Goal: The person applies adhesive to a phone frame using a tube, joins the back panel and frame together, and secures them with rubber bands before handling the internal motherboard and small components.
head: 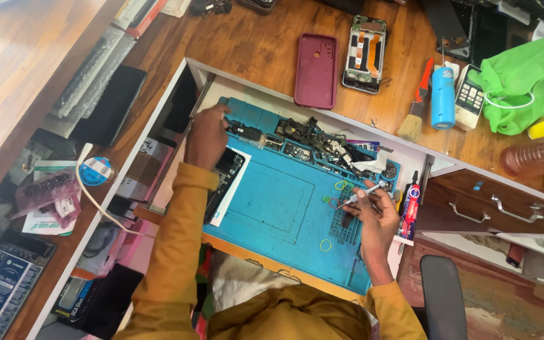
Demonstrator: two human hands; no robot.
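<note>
A: What are the 2 hands doing?

B: The right hand (374,217) rests on the right part of the blue work mat (272,208), its fingers pinched narrowly around a slim silver tool (363,192) whose tip points left over the mat's gridded patch. The left hand (207,135) is at the mat's far left corner, fingers curled in; it seems to pinch something small, but I cannot tell what.

A: And what lies near them?

B: A dark opened phone (225,179) lies on a white sheet at the mat's left edge, just below the left hand. A heap of small dark parts (313,141) fills the trays along the mat's far edge. A few thin yellow-green rings (326,245) are scattered near the right hand, and a black and red glue tube (410,204) lies just right of the mat.

A: Further off?

B: On the wooden desk, a maroon phone case (316,70) lies beside an open phone frame (364,55), with a brush (416,107) and a blue bottle (443,97) to the right.
</note>
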